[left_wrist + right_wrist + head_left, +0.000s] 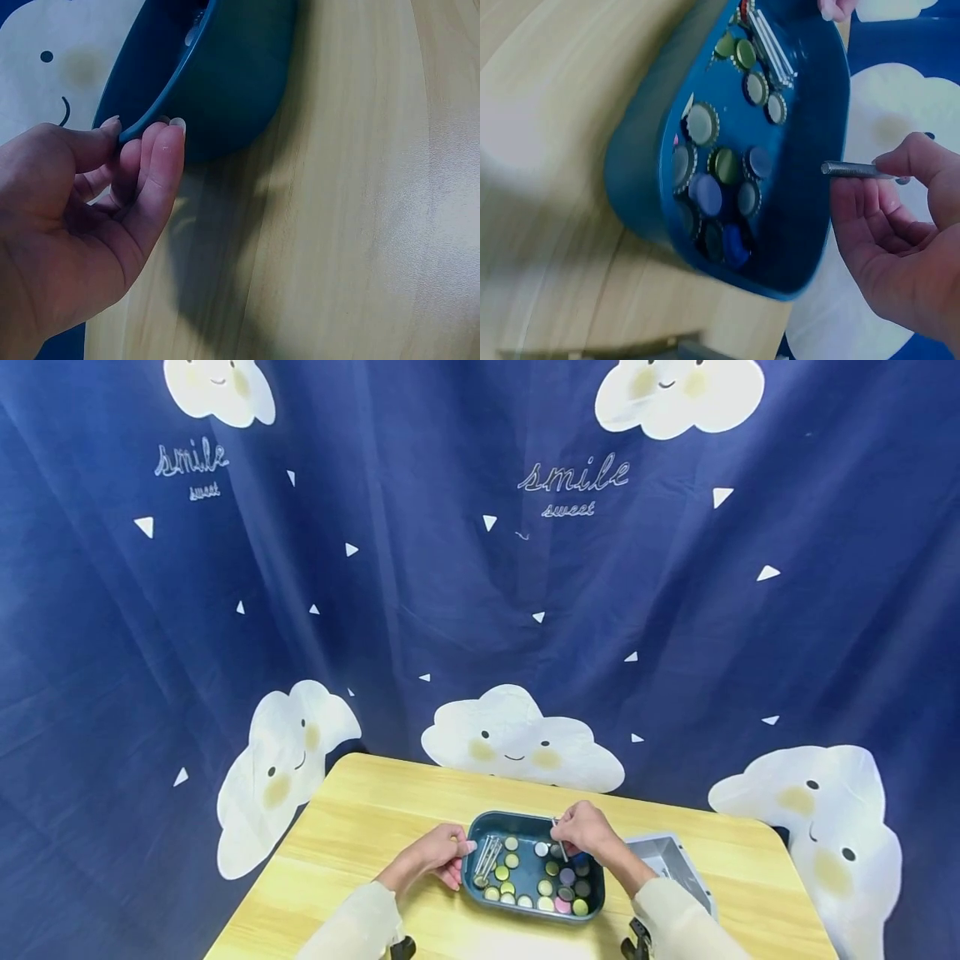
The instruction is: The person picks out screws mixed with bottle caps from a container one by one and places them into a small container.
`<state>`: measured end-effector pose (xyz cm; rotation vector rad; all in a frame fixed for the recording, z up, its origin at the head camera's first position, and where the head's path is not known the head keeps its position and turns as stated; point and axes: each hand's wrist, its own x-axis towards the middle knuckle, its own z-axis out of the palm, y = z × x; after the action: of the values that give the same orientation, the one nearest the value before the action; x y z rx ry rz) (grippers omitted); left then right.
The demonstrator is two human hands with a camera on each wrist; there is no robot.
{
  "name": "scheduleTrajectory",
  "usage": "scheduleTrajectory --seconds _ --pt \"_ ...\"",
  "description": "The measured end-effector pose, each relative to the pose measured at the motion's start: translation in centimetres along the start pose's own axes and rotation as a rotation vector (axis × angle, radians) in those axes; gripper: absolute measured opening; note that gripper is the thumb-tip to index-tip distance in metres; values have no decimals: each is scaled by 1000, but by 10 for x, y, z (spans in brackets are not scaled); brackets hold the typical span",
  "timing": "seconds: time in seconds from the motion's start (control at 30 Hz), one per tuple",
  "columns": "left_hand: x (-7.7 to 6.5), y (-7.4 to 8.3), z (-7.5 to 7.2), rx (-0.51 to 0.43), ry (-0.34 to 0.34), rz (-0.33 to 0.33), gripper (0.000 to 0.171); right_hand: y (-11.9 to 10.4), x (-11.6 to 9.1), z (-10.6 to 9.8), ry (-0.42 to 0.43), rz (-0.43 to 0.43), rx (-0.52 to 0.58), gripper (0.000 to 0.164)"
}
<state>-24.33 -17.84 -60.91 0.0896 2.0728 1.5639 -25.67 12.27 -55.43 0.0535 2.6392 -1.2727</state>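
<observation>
A dark teal basin (537, 917) stands on the table, with bottle caps (706, 193) of several colours spread over its floor. My left hand (442, 853) pinches its left rim between thumb and fingers; the left wrist view shows the thumb on top of the rim (154, 112). Over the basin's far right part, my right hand (587, 829) holds a silver threaded bolt (847, 170) between thumb and fingers, its threaded end sticking out. Several similar long metal bolts (489, 857) lie together at the basin's left end.
A grey plastic tray (697, 881) sits to the right of the basin, partly behind the right forearm. The wooden table (360, 835) ends near a blue curtain (465, 568) printed with clouds.
</observation>
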Motion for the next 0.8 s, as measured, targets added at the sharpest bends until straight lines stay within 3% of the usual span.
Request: scheduleTrajectory --seconds 0.27,0.8 --pt "1 -2 -5 12 9 -6 22 8 -9 -21 27 -42 -34 16" --pt "2 0 0 14 -10 -11 22 49 -25 -72 63 -46 -155 13"
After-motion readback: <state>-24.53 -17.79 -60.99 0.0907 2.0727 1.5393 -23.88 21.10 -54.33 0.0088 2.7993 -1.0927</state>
